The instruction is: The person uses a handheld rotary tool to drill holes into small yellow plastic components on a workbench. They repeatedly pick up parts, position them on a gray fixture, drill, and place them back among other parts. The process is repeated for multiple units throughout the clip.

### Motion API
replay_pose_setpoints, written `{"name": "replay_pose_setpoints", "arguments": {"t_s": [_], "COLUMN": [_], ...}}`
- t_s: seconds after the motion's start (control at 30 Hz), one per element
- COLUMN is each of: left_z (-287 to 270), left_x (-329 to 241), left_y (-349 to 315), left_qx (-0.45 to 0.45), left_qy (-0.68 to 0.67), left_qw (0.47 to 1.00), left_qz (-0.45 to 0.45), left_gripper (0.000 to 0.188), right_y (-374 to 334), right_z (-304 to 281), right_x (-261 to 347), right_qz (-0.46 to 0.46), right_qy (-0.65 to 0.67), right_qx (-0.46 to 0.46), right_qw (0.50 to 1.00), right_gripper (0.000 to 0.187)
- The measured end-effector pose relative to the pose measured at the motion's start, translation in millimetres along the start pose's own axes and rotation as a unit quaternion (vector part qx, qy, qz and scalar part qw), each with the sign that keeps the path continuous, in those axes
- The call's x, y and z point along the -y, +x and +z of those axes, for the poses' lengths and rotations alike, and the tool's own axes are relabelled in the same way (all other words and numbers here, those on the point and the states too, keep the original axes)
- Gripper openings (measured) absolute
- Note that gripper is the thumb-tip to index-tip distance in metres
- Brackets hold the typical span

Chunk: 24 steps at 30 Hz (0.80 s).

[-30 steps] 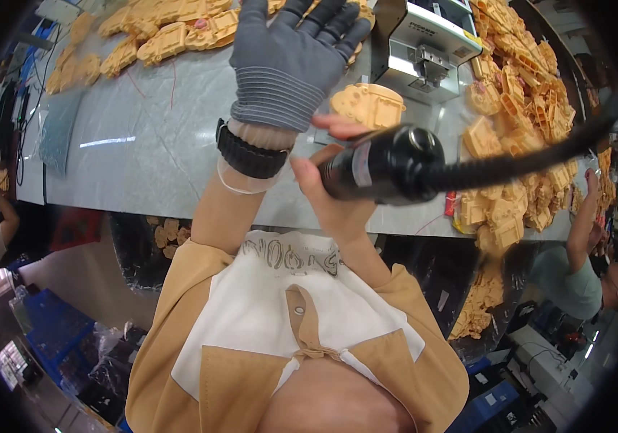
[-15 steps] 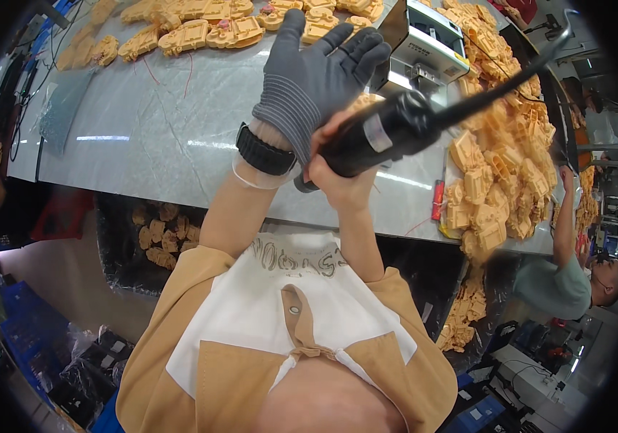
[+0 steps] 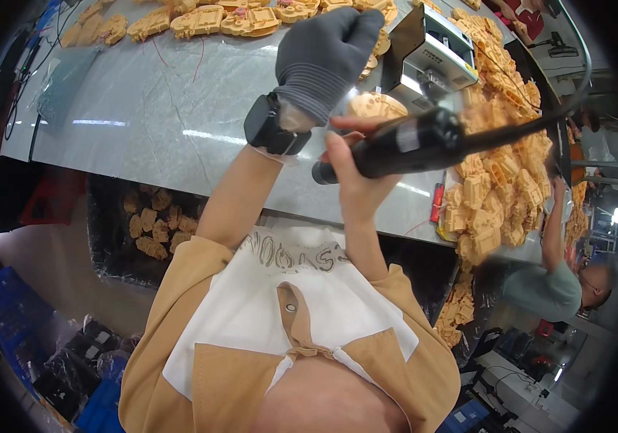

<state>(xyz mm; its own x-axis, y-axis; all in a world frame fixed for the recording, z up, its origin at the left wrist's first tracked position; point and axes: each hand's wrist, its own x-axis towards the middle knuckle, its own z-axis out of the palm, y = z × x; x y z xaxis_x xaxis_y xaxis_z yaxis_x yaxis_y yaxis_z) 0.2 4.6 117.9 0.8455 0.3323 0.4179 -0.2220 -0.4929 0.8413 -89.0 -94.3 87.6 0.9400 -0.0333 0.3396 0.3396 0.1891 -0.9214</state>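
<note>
My right hand (image 3: 356,177) is bare and grips a black powered screwdriver (image 3: 410,141) with a black cable running up to the right. The tool lies nearly level above the grey table (image 3: 164,123). My left hand (image 3: 327,54) wears a grey knit glove and a black wrist watch (image 3: 269,126). It is curled over a tan plastic part (image 3: 374,107) on the table; whether it grips the part is hidden by the glove.
Tan plastic parts are piled at the right of the table (image 3: 500,180) and lined along its far edge (image 3: 215,20). A grey box-shaped machine (image 3: 435,54) stands behind the hands. A bin of parts (image 3: 154,220) sits under the table. Another person (image 3: 562,281) works at lower right.
The screwdriver has swung from pointing up-right to nearly level. My gloved left hand has closed from spread fingers into a curl and moved up toward the tan part.
</note>
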Motion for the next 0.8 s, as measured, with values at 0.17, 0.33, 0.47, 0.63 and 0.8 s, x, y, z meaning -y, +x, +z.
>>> {"name": "replay_pose_setpoints", "arguments": {"t_s": [0.17,0.33,0.47,0.63,0.8], "left_z": [2,13,23,38,21], "left_x": [-3,-1,13,27,21], "left_y": [-1,-7,4,2,-6], "left_qx": [-0.007,0.042,0.061,0.068,0.165], "left_qy": [0.144,0.181,0.065,-0.131,-0.288], "left_qw": [0.989,0.983,0.990,0.985,0.938], "left_qz": [0.016,-0.012,0.110,0.085,-0.099], "left_gripper": [0.038,0.037,0.050,0.038,0.021], "right_y": [-1,11,-3,-7,-12], "right_z": [9,1,-4,-16,-30], "right_x": [-21,-23,-23,-30,-6], "right_qz": [-0.076,-0.131,0.001,0.106,0.091], "right_qy": [-0.056,-0.086,0.042,0.081,0.065], "right_qx": [-0.035,-0.017,0.150,0.180,0.147], "right_qw": [0.995,0.988,0.988,0.975,0.983], "right_gripper": [0.020,0.021,0.030,0.030,0.057]}}
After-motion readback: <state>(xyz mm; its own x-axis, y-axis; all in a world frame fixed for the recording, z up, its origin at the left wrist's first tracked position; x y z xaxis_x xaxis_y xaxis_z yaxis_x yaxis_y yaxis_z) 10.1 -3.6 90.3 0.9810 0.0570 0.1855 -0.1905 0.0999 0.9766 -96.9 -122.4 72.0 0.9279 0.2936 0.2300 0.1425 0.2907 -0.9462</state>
